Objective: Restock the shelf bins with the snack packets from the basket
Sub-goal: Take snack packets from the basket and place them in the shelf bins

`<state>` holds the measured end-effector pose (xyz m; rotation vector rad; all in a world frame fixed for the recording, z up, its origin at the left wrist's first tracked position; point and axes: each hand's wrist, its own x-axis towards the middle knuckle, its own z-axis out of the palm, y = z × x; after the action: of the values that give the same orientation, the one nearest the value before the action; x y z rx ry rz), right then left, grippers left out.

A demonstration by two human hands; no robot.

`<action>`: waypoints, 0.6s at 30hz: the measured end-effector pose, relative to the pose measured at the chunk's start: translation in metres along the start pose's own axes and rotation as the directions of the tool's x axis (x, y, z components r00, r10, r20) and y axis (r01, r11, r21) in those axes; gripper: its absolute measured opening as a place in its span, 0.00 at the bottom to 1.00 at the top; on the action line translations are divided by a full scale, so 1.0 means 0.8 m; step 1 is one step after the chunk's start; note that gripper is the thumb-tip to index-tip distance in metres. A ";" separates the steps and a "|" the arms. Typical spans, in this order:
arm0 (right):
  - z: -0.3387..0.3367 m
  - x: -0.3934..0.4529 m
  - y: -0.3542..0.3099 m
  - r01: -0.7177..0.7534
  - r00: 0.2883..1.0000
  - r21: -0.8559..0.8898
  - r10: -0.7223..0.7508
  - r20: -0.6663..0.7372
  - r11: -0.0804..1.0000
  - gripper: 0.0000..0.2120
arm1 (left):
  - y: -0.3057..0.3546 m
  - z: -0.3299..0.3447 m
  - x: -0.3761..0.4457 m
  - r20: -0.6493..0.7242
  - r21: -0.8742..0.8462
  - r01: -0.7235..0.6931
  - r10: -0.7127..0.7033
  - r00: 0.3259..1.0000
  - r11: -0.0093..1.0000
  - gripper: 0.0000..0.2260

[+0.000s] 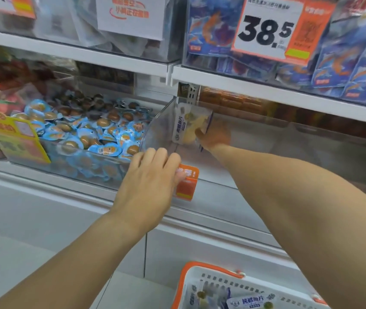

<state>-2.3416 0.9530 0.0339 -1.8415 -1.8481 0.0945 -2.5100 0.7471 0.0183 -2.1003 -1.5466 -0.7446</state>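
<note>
My right hand (pixel 214 136) reaches deep into a clear plastic shelf bin (pixel 289 139) and holds a white snack packet (pixel 190 123) upright against the bin's left wall. My left hand (pixel 153 175) grips the front rim of that bin at its left corner, fingers curled over the edge beside an orange label (pixel 187 185). The white basket with an orange rim (pixel 202 284) sits at the bottom of the view and holds more white packets (pixel 251 301) of the same kind.
The neighbouring bin on the left (pixel 84 134) is heaped with small blue packets. Blue prawn-print bags (pixel 345 63) fill the shelf above, behind a 38.5 price sign (pixel 267 30). Below the bins runs a white shelf ledge (pixel 43 197).
</note>
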 end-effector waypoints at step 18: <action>-0.013 -0.007 -0.004 -0.212 0.960 0.125 0.184 0.209 0.969 0.14 | 0.005 0.003 -0.003 -0.036 -0.026 0.029 -0.030 0.999 0.999 0.11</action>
<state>-2.3409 0.9442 0.0429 -1.9664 -1.7244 0.4877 -2.5068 0.7455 0.0148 -2.0747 -1.5590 -0.8126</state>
